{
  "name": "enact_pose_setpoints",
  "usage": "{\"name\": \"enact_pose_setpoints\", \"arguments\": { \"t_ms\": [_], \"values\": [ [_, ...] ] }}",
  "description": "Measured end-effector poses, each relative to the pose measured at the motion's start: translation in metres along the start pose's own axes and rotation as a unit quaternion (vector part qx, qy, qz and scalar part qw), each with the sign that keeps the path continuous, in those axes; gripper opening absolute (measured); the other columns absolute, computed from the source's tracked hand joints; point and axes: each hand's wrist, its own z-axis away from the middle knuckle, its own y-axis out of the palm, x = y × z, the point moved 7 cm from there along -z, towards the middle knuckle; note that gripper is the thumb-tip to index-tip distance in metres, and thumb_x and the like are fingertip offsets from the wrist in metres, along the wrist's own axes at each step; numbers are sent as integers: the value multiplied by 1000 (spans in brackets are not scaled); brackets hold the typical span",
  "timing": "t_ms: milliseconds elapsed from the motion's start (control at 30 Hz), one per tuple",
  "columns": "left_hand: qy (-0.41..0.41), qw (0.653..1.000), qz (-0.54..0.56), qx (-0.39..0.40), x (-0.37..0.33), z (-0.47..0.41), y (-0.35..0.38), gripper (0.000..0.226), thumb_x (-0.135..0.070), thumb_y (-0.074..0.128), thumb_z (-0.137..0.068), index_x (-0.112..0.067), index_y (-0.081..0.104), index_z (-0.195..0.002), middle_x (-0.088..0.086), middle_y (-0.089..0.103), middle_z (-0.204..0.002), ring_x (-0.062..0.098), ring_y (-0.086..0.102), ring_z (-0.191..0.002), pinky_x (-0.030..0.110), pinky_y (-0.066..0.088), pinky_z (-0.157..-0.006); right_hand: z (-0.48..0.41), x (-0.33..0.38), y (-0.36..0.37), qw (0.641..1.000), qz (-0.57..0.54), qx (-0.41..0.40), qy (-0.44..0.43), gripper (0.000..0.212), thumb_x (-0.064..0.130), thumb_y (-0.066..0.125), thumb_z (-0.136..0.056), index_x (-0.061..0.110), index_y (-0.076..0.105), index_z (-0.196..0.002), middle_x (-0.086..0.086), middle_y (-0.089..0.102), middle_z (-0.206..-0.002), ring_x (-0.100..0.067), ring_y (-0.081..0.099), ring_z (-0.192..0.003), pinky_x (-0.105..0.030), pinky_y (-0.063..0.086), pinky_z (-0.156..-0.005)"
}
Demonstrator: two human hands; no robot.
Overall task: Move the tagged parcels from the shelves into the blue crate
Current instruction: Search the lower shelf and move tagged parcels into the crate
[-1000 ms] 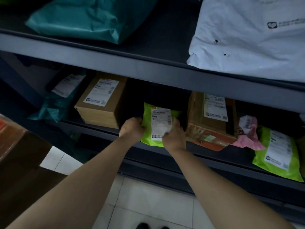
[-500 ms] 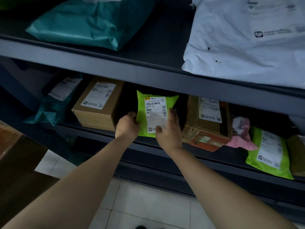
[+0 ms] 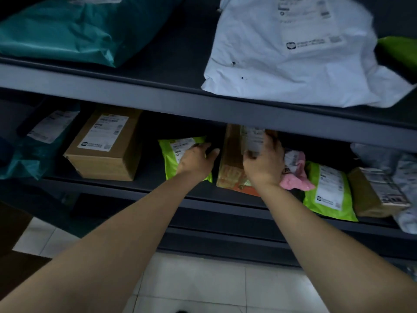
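Observation:
A small green parcel [image 3: 170,159] with a white label lies on the lower shelf [image 3: 126,188]. My left hand [image 3: 195,159] rests on top of it with fingers spread flat. Just to its right stands a brown cardboard box [image 3: 230,159] with a white label and an orange lower edge. My right hand [image 3: 263,164] grips that box near its top, fingers curled over the label, which is blurred. The blue crate is not in view.
The lower shelf also holds a teal bag [image 3: 33,154], a labelled cardboard box [image 3: 106,143], a pink parcel [image 3: 296,173], another green parcel [image 3: 327,193] and a small brown box [image 3: 374,195]. On the upper shelf lie a teal bag [image 3: 67,28] and a white bag [image 3: 282,59]. Tiled floor lies below.
Both hands held the green parcel upright before. It now lies flat under my left hand, and my right hand has moved right onto the brown box.

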Motion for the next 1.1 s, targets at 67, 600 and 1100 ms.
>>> {"name": "enact_pose_setpoints", "arguments": {
  "t_ms": [67,600,1100],
  "values": [
    [-28,999,32,32,-18,1,12,55,-47,38,-100,-18,39,-146,13,49,-143,32,45,-130,32,39,-96,-9,-30,0,996,18,38,77,75,28,61,-85,13,25,-149,-18,33,-149,-35,31,-137,-47,31,-110],
    [-81,986,130,-71,-47,70,35,37,-17,48,-94,-20,56,-130,2,65,-92,18,56,-65,24,34,-46,16,-83,-12,948,-244,181,93,46,23,68,-85,19,51,-127,1,63,-122,-20,59,-110,-36,48,-96],
    [-163,952,177,-192,-27,208,4,28,-22,61,-89,-21,63,-117,-7,66,-101,14,62,-94,36,53,-82,98,-42,-53,939,-289,187,16,43,31,63,-88,21,53,-129,8,60,-109,-18,59,-105,-28,43,-83]
  ]
}}
